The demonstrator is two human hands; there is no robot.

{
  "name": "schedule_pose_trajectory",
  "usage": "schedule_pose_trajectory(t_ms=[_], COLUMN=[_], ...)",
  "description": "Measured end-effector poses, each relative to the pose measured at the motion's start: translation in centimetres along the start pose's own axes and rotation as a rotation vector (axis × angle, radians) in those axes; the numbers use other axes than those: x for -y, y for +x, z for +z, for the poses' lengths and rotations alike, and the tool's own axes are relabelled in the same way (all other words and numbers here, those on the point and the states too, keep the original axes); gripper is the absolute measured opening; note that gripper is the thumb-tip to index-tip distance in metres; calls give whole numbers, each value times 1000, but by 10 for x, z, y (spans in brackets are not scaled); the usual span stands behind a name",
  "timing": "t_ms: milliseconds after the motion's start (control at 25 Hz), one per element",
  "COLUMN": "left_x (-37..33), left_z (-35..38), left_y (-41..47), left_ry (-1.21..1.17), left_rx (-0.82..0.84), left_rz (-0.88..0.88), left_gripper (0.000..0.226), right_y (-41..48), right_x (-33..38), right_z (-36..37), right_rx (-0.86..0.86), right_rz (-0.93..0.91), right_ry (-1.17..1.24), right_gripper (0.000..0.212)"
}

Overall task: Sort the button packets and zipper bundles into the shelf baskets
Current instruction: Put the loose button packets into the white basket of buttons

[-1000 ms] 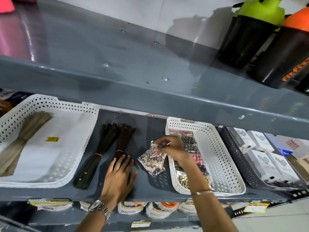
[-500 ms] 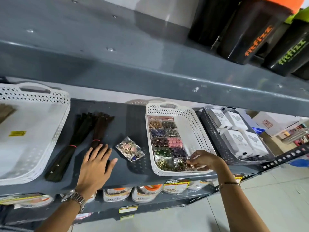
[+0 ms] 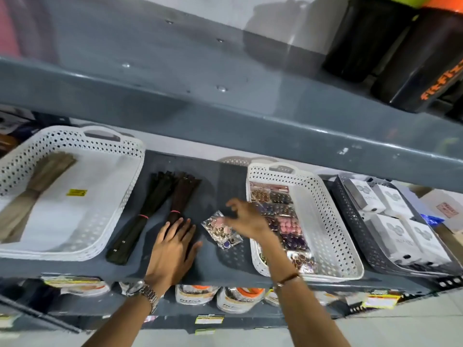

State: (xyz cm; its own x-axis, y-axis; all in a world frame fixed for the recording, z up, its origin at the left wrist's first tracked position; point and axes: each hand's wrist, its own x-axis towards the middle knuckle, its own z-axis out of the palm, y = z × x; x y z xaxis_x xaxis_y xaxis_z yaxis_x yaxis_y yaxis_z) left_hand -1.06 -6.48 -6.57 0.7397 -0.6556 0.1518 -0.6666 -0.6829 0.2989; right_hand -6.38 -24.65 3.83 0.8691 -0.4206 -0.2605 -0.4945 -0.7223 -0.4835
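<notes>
Nearest the camera, the left hand (image 3: 175, 246) lay flat on the shelf (image 3: 225, 261), palm down and fingers spread, gripping nothing; its fingertips touched the lower end of the brown zipper bundle (image 3: 181, 199). Just right of it, the right hand (image 3: 246, 217) hovered with fingers curled and parted over the loose button packet (image 3: 220, 230), which lay on the shelf between the two hands. The hand was blurred, and no finger could be seen pinching the packet, so it looked empty.

The packet was a clear crinkled bag of small metal and pink buttons. It would likely be light, slippery and floppy, with the buttons shifting inside, so a pinch at a corner or along the top edge should hold better than a grip across the lumpy middle.

Beyond the left hand, the brown bundle and the black zipper bundle (image 3: 142, 219) just left of it fanned out toward the back, each cinched with a red band. They looked long, limp and fairly light, best taken at the banded waist so the ends would not splay.

Right of the right hand stood the white basket of packets (image 3: 325, 221), button packets filling its left side. Far left of the left hand, the large white basket (image 3: 120, 196) held one tan zipper bundle (image 3: 32, 189).
</notes>
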Motion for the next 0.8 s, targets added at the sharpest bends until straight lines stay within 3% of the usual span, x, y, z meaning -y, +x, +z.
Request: schedule_pose_trajectory(t_ms=[80, 200, 400, 520, 600, 680, 800], left_x=[1, 2, 3, 2, 0, 0, 0], left_z=[0, 2, 3, 4, 5, 5, 6], left_y=[0, 0, 1, 1, 1, 2, 2], left_ry=[-17, -25, -19, 12, 22, 25, 31], left_rx=[-9, -24, -45, -26, -36, -37, -39], left_rz=[1, 14, 17, 18, 15, 23, 28], left_gripper=[65, 62, 64, 67, 67, 67, 67], right_y=[26, 45, 24, -9, -26, -33, -24], right_x=[10, 8, 8, -28, -70, -97, -104], right_z=[28, 41, 6, -43, -56, -50, -32], right_rx=[42, 36, -128, -283, -377, -322, -237], right_rz=[7, 35, 40, 136, 315, 482, 534], right_ry=[-162, -138, 224, 735, 969, 985, 849], right_gripper=[52, 53, 29, 27, 25, 24, 11])
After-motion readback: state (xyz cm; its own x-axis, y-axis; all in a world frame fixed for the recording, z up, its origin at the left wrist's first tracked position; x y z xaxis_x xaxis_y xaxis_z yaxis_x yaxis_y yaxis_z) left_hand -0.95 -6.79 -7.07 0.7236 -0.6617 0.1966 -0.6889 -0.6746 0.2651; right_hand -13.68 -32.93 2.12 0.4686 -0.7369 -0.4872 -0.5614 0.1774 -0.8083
